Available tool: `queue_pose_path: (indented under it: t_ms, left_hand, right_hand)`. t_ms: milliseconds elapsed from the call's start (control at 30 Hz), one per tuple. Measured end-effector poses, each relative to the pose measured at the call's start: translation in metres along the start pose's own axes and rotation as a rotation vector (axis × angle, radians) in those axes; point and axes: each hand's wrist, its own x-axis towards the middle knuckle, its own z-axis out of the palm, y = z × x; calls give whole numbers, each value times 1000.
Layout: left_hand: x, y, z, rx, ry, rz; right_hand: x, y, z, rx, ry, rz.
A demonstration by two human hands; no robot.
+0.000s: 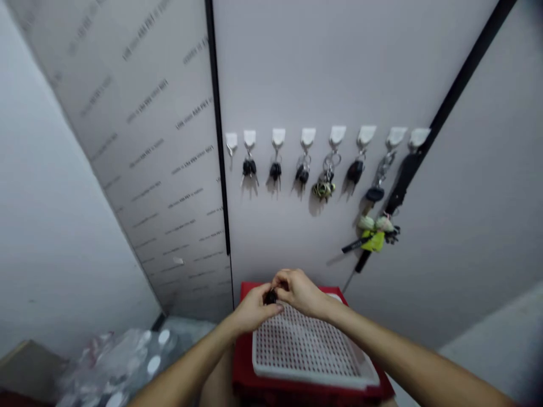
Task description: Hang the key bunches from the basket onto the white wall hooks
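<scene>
Over the far left corner of a white perforated tray (305, 345), both hands meet at a small bunch of dark-headed keys (270, 297). My left hand (254, 308) is closed on the black key heads. Thumb and fingers of my right hand (297, 291) pinch at the top of the bunch, where a ring seems to be; the detail is too small to make out. Above them, several white hooks (278, 137) run in a row along the wall, with key bunches such as these black-headed keys (275, 169) hanging from them.
The tray rests on a red box or stool (244, 367). At the right of the row hangs a long keychain with a yellow-green tag (373, 242). Clear plastic bottles (139, 356) and a cardboard box (31, 367) stand low on the left. Black strips (217, 113) edge the wall panel.
</scene>
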Motion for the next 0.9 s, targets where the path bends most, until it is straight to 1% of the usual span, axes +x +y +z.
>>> queue_pose_path:
  t_ms: [67,167,233,300,400,467,533,600,700,833,900]
  left_hand:
    - [12,14,-11,-104,133,-4]
    - [27,47,-36,-233,289,23]
    - [35,72,-55,-275,379,65]
    - [43,96,-75,-286,464,127]
    - [58,128,-102,-309,552,181]
    - [68,146,-118,-344,580,198]
    - [79,161,-129,-372,601,203]
    - [87,170,-137,-385,635,178]
    - [95,174,-142,-386,678,130]
    - [98,167,-142,-382,683,91]
    - [95,161,-142,-377,676,65]
  right_hand:
    - [19,-18,-19,40,55,-10]
    - [52,-43,-46,144,114,-32]
    - [77,-59,-63,166,201,-56]
    - [102,-73,-80,135,315,-72]
    - [138,-94,-103,62,438,-103]
    - [158,-107,-115,2,494,-117]
    - [174,-118,-124,-76,542,-97]
    - [186,-125,-129,-164,564,-46]
    - [199,-129,-130,-276,523,27]
    - [205,-127,-129,-320,462,15]
    - [200,-125,-129,-314,479,-24]
